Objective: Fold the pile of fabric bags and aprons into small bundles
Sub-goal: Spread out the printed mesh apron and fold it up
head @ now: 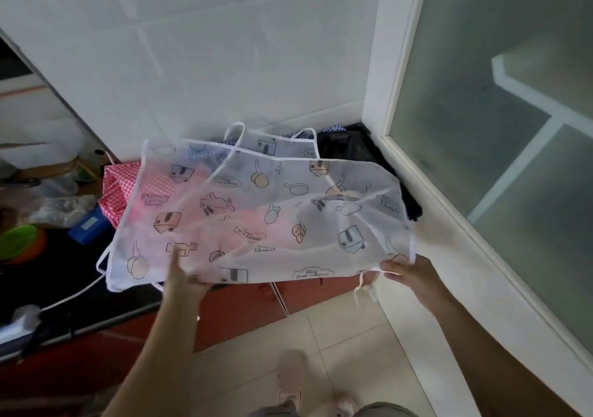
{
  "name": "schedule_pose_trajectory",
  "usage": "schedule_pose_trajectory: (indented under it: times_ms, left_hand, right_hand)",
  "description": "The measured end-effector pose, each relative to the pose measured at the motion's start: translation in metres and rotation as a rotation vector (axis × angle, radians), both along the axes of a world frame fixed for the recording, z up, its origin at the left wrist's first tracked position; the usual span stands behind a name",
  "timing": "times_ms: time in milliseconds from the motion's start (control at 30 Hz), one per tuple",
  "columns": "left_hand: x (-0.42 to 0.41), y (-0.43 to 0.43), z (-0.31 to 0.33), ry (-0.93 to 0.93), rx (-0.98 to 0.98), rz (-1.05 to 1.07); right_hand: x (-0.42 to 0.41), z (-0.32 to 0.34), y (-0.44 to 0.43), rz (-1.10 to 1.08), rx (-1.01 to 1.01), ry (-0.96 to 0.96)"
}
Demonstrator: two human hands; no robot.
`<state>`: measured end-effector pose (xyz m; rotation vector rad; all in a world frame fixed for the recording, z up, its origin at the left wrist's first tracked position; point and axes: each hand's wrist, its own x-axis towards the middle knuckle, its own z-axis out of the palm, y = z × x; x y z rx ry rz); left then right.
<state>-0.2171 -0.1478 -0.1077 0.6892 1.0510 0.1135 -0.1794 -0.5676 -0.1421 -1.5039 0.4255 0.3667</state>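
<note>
Left hand (184, 277) and right hand (409, 272) each pinch the sheer apron (256, 211) by its near edge, spreading it over the bench (38, 275) pile (120, 188), likely for folding.

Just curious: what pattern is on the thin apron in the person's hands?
The apron is sheer white with small cartoon drawings; head view.

sheer printed apron (256, 211), left hand (184, 275), right hand (414, 275) gripping

Pink checked fabric (118, 185) veiled by sheer apron (256, 211), left hand (184, 275) blurred, grip not made out, apron lettering too small to be read, green bowl (17, 240) cut by left edge
</note>
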Motion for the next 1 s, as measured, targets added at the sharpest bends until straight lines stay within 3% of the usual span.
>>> schedule_pose_trajectory:
  times_ms: [67, 133, 233, 333, 467, 500, 633, 733, 933, 1000]
  left_hand:
    - [-0.008, -0.042, 0.006, -0.074, -0.062, -0.174]
    - [-0.006, -0.073, 0.013, -0.106, -0.105, -0.213]
    - [0.000, -0.086, 0.005, 0.005, -0.095, -0.065]
    - [0.010, -0.073, -0.007, 0.056, -0.073, 0.101]
    - [0.014, -0.068, -0.009, 0.047, -0.069, 0.116]
    - [0.013, -0.071, -0.011, 0.054, -0.087, 0.132]
    - [0.009, -0.081, -0.010, 0.112, -0.052, 0.260]
    - [0.005, -0.080, -0.014, 0.164, -0.042, 0.262]
    - [0.006, -0.077, -0.026, 0.278, 0.166, -0.131]
    - [0.003, -0.080, -0.023, 0.370, 0.256, -0.462]
  right_hand:
    - [-0.005, -0.001, 0.009, 0.053, 0.008, -0.016]
    - [-0.005, 0.005, 0.013, 0.137, 0.052, -0.050]
    - [-0.004, 0.015, 0.005, 0.234, -0.016, -0.166]
    - [-0.013, 0.028, -0.009, 0.077, 0.024, -0.226]
    - [-0.033, 0.014, -0.029, 0.126, 0.347, -0.030]
    - [-0.037, 0.007, -0.033, 0.176, 0.323, 0.057]
    - [-0.051, -0.022, -0.042, 0.337, -0.128, 0.268]
    - [-0.046, -0.030, -0.045, 0.147, -0.029, 0.284]
    - [-0.009, -0.009, -0.034, 0.227, 0.020, 0.248]
    - [0.007, 0.001, -0.020, 0.235, 0.002, 0.196]
